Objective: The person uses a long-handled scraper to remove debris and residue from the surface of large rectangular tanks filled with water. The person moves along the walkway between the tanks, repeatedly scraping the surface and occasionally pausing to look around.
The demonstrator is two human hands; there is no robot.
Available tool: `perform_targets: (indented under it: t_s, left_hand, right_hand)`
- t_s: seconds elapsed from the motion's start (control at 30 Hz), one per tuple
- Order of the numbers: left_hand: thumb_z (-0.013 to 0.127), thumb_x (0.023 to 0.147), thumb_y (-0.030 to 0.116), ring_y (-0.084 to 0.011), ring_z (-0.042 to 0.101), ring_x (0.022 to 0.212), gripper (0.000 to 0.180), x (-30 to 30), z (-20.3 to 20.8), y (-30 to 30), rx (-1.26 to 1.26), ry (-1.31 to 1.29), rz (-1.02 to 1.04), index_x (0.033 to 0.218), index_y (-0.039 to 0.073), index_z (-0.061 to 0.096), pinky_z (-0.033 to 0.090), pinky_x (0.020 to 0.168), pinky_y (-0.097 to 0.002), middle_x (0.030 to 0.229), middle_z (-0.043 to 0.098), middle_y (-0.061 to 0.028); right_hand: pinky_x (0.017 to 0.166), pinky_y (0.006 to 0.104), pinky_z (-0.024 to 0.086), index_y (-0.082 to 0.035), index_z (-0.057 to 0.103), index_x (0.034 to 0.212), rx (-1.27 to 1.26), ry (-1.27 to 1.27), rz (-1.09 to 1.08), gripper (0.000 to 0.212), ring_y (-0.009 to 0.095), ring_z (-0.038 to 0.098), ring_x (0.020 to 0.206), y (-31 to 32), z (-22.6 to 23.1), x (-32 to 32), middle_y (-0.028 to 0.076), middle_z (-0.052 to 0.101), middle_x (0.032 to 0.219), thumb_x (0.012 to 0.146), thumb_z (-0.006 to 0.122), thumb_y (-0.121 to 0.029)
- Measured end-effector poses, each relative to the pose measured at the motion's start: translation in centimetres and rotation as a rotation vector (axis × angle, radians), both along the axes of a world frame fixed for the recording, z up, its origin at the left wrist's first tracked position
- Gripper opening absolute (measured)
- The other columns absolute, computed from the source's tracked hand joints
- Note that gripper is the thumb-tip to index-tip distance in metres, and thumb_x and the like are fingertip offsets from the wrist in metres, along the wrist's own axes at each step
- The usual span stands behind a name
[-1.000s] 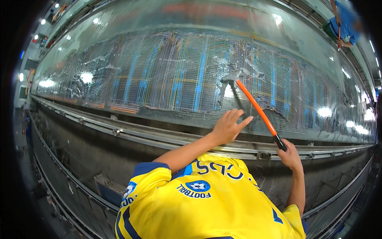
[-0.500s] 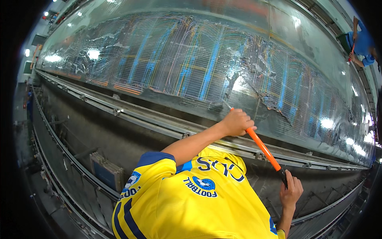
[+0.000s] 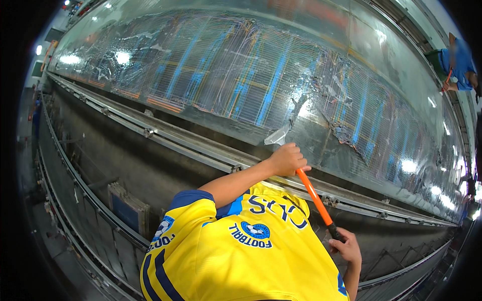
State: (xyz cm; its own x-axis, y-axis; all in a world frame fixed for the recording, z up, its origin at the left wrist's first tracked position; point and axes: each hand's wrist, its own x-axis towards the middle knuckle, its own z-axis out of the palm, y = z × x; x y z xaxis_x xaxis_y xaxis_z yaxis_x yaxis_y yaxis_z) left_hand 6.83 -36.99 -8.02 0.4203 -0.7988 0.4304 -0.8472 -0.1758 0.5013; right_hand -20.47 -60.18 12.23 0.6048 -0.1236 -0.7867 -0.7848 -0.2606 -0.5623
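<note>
A long-handled scraper (image 3: 314, 198) with an orange shaft, a black end grip and a flat metal blade slants across in front of me. My left hand (image 3: 288, 159) is closed round it just behind the blade. Lower right, my right hand (image 3: 346, 246) grips the black end. The blade (image 3: 277, 136) is at the near edge of a long, shiny table surface (image 3: 211, 122). On that surface lies a wet-looking film (image 3: 201, 80) streaked with blue, orange and purple lines. Dark crumpled film (image 3: 343, 133) sits right of the blade, and a dark smear (image 3: 297, 110) lies just beyond it.
A metal rail (image 3: 175, 139) with clamps runs along the table's near side, between it and my body. Framed panels (image 3: 128, 208) lean below at the left. Across the table at the far right, a person in blue (image 3: 461, 62) holds an orange-handled tool.
Both hands and the scraper have moved nearer and to the left. The blade is turned more into view at the table's near edge, and a longer dark smear shows behind it.
</note>
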Motion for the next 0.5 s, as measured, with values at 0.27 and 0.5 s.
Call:
perform_targets:
  t_s: [0.27,0.5]
  left_hand:
    - [0.070,0.090,0.043,-0.0282,0.061,0.070,0.041,2.1,0.9,0.0,0.150,0.030,0.120,0.067,0.011,0.061,0.046,0.068,-0.0397,0.067,0.059,-0.0057]
    - [0.064,0.092,0.051,-0.0355,0.060,0.051,0.055,0.7,-2.7,-1.0,0.130,0.210,-0.108,0.056,0.011,0.057,0.044,0.047,-0.0465,0.053,0.058,-0.0089]
  right_hand:
    - [0.061,0.0430,0.047,-0.013,0.068,0.126,-1.154,-0.661,0.657,0.054,0.033,0.059,0.064,0.6,3.2,3.8,0.009,0.056,0.077,0.073,0.077,-0.006]
    - [0.063,0.0400,0.052,-0.007,0.068,0.116,-0.651,-0.398,0.380,0.040,0.034,0.065,0.068,0.9,5.2,2.5,0.014,0.066,0.082,0.080,0.080,-0.016]
